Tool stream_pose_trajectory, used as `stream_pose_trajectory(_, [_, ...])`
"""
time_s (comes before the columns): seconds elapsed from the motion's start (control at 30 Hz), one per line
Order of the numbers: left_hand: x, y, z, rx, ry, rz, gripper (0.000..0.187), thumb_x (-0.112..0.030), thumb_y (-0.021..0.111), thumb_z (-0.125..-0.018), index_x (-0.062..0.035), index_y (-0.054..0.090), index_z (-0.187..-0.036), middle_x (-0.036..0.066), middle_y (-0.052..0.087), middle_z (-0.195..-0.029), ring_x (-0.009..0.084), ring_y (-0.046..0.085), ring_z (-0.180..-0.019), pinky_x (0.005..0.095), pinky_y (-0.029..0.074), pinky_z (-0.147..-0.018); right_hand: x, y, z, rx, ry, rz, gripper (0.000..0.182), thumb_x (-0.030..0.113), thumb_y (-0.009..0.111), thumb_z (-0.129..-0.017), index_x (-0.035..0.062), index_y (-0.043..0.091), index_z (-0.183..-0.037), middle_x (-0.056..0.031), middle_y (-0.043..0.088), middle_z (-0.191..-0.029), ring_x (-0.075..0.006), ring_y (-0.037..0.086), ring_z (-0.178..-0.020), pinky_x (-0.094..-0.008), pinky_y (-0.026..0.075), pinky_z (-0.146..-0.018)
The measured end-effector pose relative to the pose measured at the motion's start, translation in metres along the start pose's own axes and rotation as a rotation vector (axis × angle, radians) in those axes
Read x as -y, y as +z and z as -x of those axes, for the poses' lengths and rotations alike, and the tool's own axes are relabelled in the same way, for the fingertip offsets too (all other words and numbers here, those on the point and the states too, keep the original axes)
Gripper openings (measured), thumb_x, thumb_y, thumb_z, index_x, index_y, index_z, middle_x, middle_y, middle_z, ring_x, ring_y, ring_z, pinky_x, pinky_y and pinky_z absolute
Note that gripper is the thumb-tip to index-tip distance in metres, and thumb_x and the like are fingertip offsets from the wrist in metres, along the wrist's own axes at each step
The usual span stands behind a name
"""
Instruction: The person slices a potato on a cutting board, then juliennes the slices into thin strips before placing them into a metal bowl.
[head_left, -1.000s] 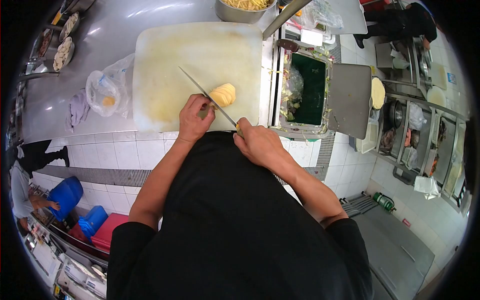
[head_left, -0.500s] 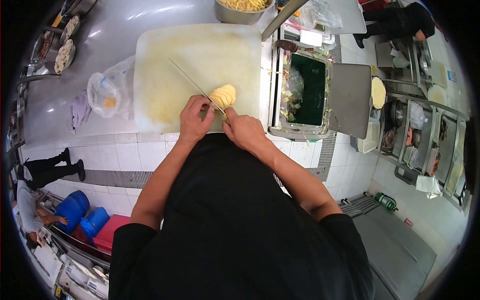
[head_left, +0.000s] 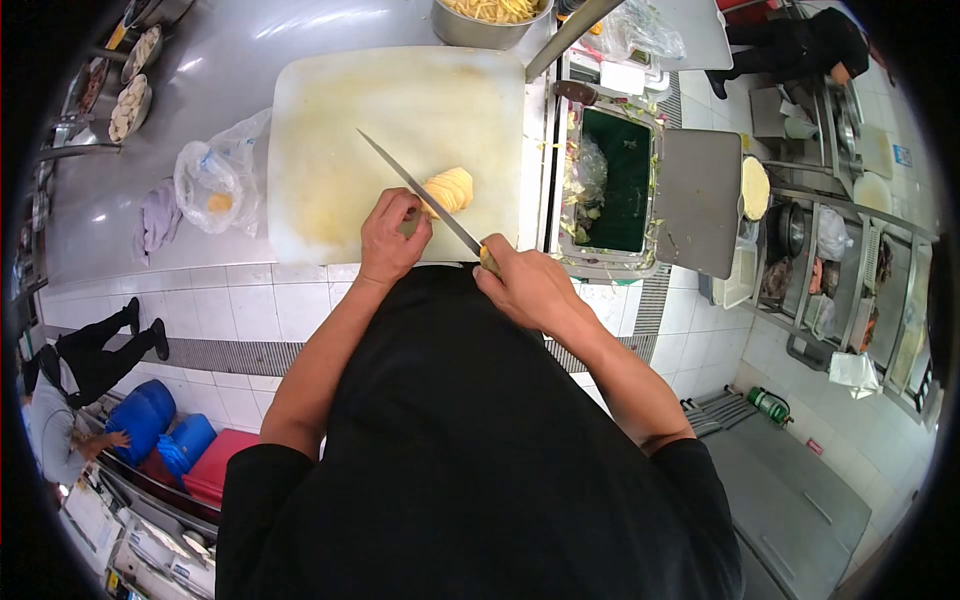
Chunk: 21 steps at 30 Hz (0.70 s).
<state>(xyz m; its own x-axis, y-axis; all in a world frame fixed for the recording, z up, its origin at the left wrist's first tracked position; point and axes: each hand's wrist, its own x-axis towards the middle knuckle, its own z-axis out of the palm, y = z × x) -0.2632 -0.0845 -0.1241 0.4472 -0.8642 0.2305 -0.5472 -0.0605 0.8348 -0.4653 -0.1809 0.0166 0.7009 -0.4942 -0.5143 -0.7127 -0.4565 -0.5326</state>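
Note:
A pale yellow peeled potato (head_left: 449, 189), cut into overlapping slices, lies near the front of the white cutting board (head_left: 340, 95). Curled at its near left end are the fingers of my left hand (head_left: 392, 238), closed against the potato; the contact is partly hidden by the knife. My right hand (head_left: 530, 287) grips the handle of a long kitchen knife (head_left: 420, 189). Its blade slants up and left across the potato's near end, with the tip over the board.
A metal pot of cut yellow strips (head_left: 490, 25) stands behind the board. Right of it is an open green-lined bin (head_left: 615, 180); left are a plastic bag (head_left: 215, 180) and a purple cloth (head_left: 157, 220). Another person (head_left: 100, 355) stands lower left, and one upper right.
My right hand has drawn the knife back toward my body and to the right. My left hand stays by the potato, shifted very slightly.

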Motion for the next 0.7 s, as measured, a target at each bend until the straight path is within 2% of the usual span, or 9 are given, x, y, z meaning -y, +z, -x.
stream_pose_trajectory(0.17, [0.000, 0.000, 0.000, 0.002, -0.004, -0.006, 0.019, -0.006, 0.074, -0.083, -0.0030, 0.066, -0.100, 0.012, 0.066, -0.103, 0.0272, 0.070, -0.081, 0.0359, 0.059, -0.073, 0.004, -0.003, 0.008, 0.037, 0.022, 0.033, 0.030, 0.029, 0.059, -0.101, 0.0008, 0.054, -0.112, -0.0287, 0.069, -0.077, -0.0498, 0.069, -0.077, -0.0602, 0.053, -0.074])
stream_pose_trajectory(0.37, [-0.003, -0.001, -0.002, 0.005, 0.004, -0.018, 0.017, -0.004, 0.073, -0.085, -0.0018, 0.064, -0.099, 0.012, 0.065, -0.101, 0.0257, 0.068, -0.080, 0.0346, 0.057, -0.072, 0.007, 0.008, -0.001, 0.007, 0.014, 0.028, 0.031, 0.028, 0.060, -0.101, -0.0003, 0.053, -0.111, -0.0284, 0.070, -0.078, -0.0495, 0.069, -0.077, -0.0593, 0.054, -0.073])
stream_pose_trajectory(0.7, [-0.001, 0.000, -0.002, -0.018, -0.019, -0.015, 0.016, -0.007, 0.075, -0.084, -0.0035, 0.066, -0.098, 0.011, 0.066, -0.098, 0.0263, 0.069, -0.078, 0.0357, 0.058, -0.071, 0.004, 0.027, -0.029, -0.066, -0.027, -0.026, 0.028, 0.025, 0.060, -0.099, -0.0016, 0.055, -0.106, -0.0289, 0.069, -0.076, -0.0506, 0.069, -0.074, -0.0608, 0.053, -0.070])
